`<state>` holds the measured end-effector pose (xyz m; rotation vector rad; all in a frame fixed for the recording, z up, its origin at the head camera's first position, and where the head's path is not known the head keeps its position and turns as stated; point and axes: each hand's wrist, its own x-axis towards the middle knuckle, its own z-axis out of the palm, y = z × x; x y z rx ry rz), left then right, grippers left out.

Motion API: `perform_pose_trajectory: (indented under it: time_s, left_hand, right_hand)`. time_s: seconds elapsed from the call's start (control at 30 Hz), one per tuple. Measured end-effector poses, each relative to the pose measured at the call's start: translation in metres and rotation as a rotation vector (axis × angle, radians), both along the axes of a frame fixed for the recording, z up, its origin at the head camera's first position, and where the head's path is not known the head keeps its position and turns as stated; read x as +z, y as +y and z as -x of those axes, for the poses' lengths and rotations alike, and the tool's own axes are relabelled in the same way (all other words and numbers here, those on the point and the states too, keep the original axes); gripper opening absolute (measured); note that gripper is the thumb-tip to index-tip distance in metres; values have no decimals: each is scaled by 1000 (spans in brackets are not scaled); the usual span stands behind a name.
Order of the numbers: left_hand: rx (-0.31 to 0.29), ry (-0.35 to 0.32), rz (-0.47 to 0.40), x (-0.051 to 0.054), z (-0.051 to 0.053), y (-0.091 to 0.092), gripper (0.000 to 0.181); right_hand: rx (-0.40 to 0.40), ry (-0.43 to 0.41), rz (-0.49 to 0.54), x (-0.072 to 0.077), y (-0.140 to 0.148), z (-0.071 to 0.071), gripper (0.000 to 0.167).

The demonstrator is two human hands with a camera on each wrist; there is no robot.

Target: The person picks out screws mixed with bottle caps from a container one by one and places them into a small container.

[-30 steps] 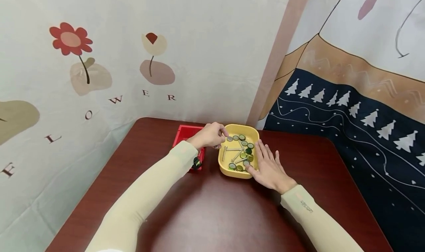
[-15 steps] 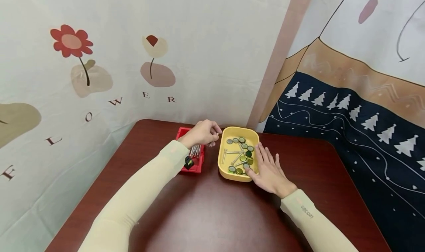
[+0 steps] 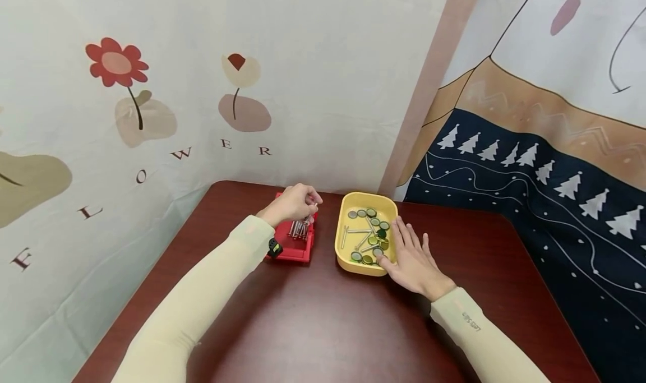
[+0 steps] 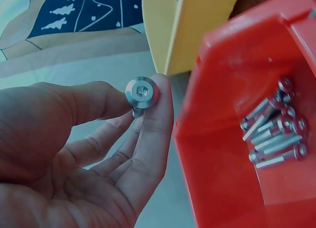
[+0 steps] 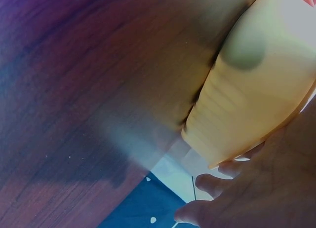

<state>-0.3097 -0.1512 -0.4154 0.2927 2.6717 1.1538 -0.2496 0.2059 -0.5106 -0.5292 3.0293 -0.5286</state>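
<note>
We see the left hand (image 3: 290, 204) pinching one bolt (image 4: 142, 92) between thumb and forefinger, near the red bin (image 3: 295, 254), where a cluster of bolts (image 4: 284, 125) lies; the right hand (image 3: 415, 259), fingers straight, rests against the yellow tray (image 3: 359, 268), probably steadying it; inside are bottle caps (image 3: 356, 256) and scattered bolts (image 3: 359, 231).

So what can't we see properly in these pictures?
Head view: part of the red bin, hidden by the left hand.
Left wrist: the held bolt, its shaft mostly behind its own head.
Right wrist: inside the yellow tray, hidden by its wall.
Right wrist: the right hand, partly cut off by the edge.
</note>
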Motion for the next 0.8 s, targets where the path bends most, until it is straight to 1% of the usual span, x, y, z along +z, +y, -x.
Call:
perform_pose_trajectory:
  time_s: [0.2, 0.4, 0.57, 0.8]
  left_hand:
    - [29, -26, 3, -3, 1, -13, 26]
    - [57, -29, 7, -6, 3, -21, 25]
    - [92, -43, 49, -10, 5, -26, 25]
    - [99, -72, 111, -16, 10, -30, 31]
  right_hand:
    - [-1, -1, 1, -1, -1, -1, 101]
    - [-6, 8, 8, 1, 0, 0, 101]
    - [-5, 2, 11, 1, -1, 0, 101]
    - [-8, -7, 9, 0, -2, -1, 102]
